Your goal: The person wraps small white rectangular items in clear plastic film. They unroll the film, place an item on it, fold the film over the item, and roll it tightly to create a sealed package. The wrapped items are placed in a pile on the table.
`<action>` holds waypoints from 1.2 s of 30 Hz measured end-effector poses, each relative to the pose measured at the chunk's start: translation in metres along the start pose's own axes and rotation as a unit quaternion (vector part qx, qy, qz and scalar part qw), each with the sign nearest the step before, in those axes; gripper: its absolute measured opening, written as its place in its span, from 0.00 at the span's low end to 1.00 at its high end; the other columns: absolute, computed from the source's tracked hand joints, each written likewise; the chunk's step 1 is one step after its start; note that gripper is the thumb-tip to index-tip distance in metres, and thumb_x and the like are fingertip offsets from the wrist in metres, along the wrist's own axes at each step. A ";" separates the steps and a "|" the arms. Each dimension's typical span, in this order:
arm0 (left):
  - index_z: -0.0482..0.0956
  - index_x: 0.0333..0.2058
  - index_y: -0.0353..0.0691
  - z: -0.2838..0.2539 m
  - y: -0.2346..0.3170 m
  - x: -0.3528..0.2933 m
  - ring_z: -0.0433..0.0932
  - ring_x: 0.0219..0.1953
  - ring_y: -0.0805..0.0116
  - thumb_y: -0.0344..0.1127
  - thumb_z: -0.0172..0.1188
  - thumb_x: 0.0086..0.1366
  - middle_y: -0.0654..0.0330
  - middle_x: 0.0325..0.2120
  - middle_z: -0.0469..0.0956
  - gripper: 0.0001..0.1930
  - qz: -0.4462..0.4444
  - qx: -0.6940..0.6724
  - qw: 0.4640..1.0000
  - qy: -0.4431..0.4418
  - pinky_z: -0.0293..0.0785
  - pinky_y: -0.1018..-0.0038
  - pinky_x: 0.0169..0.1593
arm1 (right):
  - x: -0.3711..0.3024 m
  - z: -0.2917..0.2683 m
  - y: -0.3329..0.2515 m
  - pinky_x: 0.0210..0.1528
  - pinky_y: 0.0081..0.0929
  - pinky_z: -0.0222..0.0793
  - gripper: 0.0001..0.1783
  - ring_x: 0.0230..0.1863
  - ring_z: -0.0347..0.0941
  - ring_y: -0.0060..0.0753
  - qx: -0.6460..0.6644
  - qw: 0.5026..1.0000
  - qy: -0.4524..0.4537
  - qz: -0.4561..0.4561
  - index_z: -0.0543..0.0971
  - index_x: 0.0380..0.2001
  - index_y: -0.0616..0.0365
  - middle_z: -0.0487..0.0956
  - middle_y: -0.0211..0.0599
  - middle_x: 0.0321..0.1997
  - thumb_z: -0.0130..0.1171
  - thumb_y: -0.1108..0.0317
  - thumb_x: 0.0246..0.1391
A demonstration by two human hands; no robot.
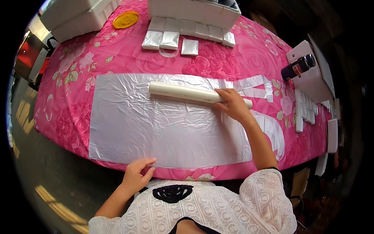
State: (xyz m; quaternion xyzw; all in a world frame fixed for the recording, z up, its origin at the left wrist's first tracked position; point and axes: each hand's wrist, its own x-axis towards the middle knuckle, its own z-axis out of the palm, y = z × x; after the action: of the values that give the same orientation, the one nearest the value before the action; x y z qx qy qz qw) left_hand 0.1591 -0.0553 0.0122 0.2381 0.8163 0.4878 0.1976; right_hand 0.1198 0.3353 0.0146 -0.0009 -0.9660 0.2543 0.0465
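A thin, glossy, wrinkled plastic sheet (163, 124) lies flat on a table under a pink floral cloth (78, 66); its near edge reaches the table's front edge. A pale, smooth cylindrical roll (183, 93) lies across the sheet's far part. The right hand (233, 104) rests on the roll's right end, fingers curved loosely over it, pressing rather than gripping; the roll's end is partly hidden under the palm. The left hand (137, 174) is at the sheet's near edge, thumb and forefinger brought together, apparently pinching the film, though the film is too clear there to confirm contact. Right of the roll, strips of the same film (257, 86) lie flat. Further back, small silvery foil packets (171, 37) sit in rows before a white box (191, 11), cut off at the top. A yellow round lid (125, 19) lies left of them. A dark bottle (298, 67) lies on a white board (311, 82) at right. The person's white lace sleeves fill the lower edge.
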 end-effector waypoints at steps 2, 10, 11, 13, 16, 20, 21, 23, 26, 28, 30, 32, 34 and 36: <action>0.77 0.38 0.38 0.006 0.005 0.008 0.77 0.32 0.61 0.27 0.60 0.50 0.55 0.32 0.78 0.13 0.071 0.042 0.997 -0.012 0.73 0.70 0.38 | -0.039 -0.002 -0.001 0.48 0.37 0.64 0.27 0.45 0.68 0.47 -0.042 0.999 0.020 0.027 0.72 0.47 0.62 0.74 0.47 0.43 0.62 0.62 0.43; 0.60 0.56 0.39 0.071 0.030 0.067 0.60 0.56 0.48 0.34 0.62 0.51 0.44 0.57 0.55 0.33 0.215 0.151 0.960 -0.102 0.59 0.63 0.56 | -0.128 0.027 -0.068 0.56 0.36 0.58 0.25 0.56 0.61 0.49 0.065 0.993 -0.021 0.092 0.67 0.52 0.63 0.66 0.50 0.55 0.53 0.62 0.52; 0.56 0.58 0.40 0.082 0.032 0.073 0.55 0.60 0.46 0.36 0.62 0.51 0.42 0.60 0.49 0.36 0.224 0.173 0.955 -0.093 0.56 0.62 0.59 | -0.131 0.035 -0.061 0.58 0.36 0.55 0.26 0.59 0.58 0.48 0.075 0.996 -0.019 0.049 0.66 0.53 0.63 0.64 0.49 0.57 0.51 0.61 0.53; 0.53 0.60 0.41 0.098 0.030 0.080 0.48 0.61 0.41 0.41 0.63 0.50 0.37 0.60 0.42 0.40 0.229 0.167 0.954 -0.094 0.51 0.59 0.61 | -0.141 0.041 -0.042 0.62 0.35 0.50 0.27 0.62 0.54 0.47 0.039 0.999 -0.005 0.004 0.65 0.54 0.62 0.61 0.48 0.61 0.49 0.60 0.54; 0.51 0.61 0.42 0.112 0.030 0.087 0.45 0.62 0.38 0.47 0.64 0.50 0.36 0.60 0.38 0.43 0.257 0.207 0.940 -0.091 0.49 0.57 0.61 | -0.148 0.031 0.002 0.64 0.35 0.44 0.27 0.65 0.50 0.45 -0.082 0.996 0.042 0.018 0.63 0.55 0.62 0.58 0.45 0.63 0.47 0.61 0.55; 0.56 0.59 0.42 0.121 0.037 0.088 0.46 0.62 0.39 0.51 0.64 0.48 0.36 0.60 0.40 0.42 0.268 0.213 0.935 -0.090 0.49 0.58 0.61 | -0.177 0.000 0.097 0.64 0.35 0.46 0.25 0.63 0.52 0.45 -0.141 0.975 0.122 0.122 0.64 0.55 0.63 0.59 0.46 0.62 0.44 0.63 0.55; 0.58 0.58 0.42 0.124 0.041 0.087 0.46 0.62 0.40 0.51 0.64 0.48 0.36 0.60 0.41 0.41 0.270 0.212 0.934 -0.101 0.49 0.58 0.61 | -0.189 -0.009 0.121 0.63 0.35 0.47 0.24 0.63 0.54 0.46 -0.161 0.965 0.143 0.147 0.65 0.54 0.63 0.61 0.47 0.61 0.43 0.63 0.55; 0.61 0.57 0.41 0.129 0.048 0.085 0.47 0.62 0.41 0.52 0.64 0.47 0.36 0.60 0.43 0.40 0.273 0.209 0.931 -0.122 0.49 0.58 0.61 | -0.218 -0.031 0.156 0.60 0.32 0.54 0.21 0.59 0.61 0.44 -0.211 0.932 0.215 0.201 0.70 0.50 0.63 0.68 0.46 0.55 0.45 0.64 0.54; 0.63 0.56 0.41 0.135 0.050 0.081 0.47 0.62 0.42 0.51 0.63 0.47 0.37 0.61 0.43 0.38 0.287 0.222 0.924 -0.120 0.49 0.59 0.61 | -0.225 -0.036 0.151 0.53 0.31 0.63 0.14 0.50 0.69 0.41 -0.221 0.923 0.261 0.176 0.76 0.41 0.60 0.75 0.42 0.47 0.51 0.68 0.51; 0.63 0.56 0.41 0.136 0.052 0.080 0.47 0.62 0.42 0.51 0.63 0.47 0.38 0.61 0.42 0.38 0.290 0.230 0.921 -0.120 0.49 0.59 0.61 | -0.222 -0.035 0.143 0.47 0.31 0.66 0.09 0.44 0.72 0.40 -0.223 0.915 0.291 0.168 0.77 0.34 0.58 0.78 0.38 0.41 0.55 0.70 0.47; 0.63 0.56 0.41 0.136 0.055 0.079 0.47 0.62 0.42 0.51 0.63 0.48 0.38 0.61 0.42 0.38 0.291 0.235 0.920 -0.121 0.49 0.59 0.61 | -0.221 -0.036 0.138 0.43 0.31 0.68 0.06 0.40 0.74 0.39 -0.230 0.907 0.311 0.168 0.77 0.29 0.58 0.79 0.35 0.38 0.58 0.71 0.44; 0.63 0.56 0.41 0.135 0.056 0.078 0.47 0.62 0.42 0.51 0.63 0.48 0.37 0.61 0.43 0.38 0.290 0.237 0.919 -0.123 0.49 0.59 0.61 | -0.221 -0.040 0.134 0.40 0.31 0.69 0.05 0.37 0.75 0.39 -0.241 0.899 0.320 0.176 0.76 0.26 0.57 0.79 0.33 0.36 0.59 0.71 0.42; 0.63 0.56 0.41 0.134 0.055 0.077 0.47 0.62 0.42 0.51 0.63 0.48 0.37 0.61 0.43 0.38 0.288 0.234 0.921 -0.121 0.49 0.59 0.62 | -0.220 -0.046 0.130 0.40 0.30 0.69 0.05 0.37 0.75 0.39 -0.207 0.897 0.356 0.161 0.76 0.25 0.57 0.79 0.33 0.36 0.60 0.72 0.41; 0.63 0.56 0.41 0.134 0.054 0.076 0.47 0.62 0.42 0.51 0.63 0.48 0.37 0.60 0.43 0.38 0.288 0.232 0.922 -0.119 0.49 0.59 0.62 | -0.218 -0.056 0.123 0.39 0.25 0.69 0.04 0.35 0.76 0.32 -0.128 0.899 0.388 0.160 0.75 0.24 0.58 0.80 0.34 0.36 0.60 0.72 0.43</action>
State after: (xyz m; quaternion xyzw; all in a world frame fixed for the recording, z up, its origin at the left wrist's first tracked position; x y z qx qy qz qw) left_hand 0.1825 0.1049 -0.0058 0.5583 0.7733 0.2889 0.0833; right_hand 0.3397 0.4647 -0.0165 -0.2602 -0.8825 0.1115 0.3757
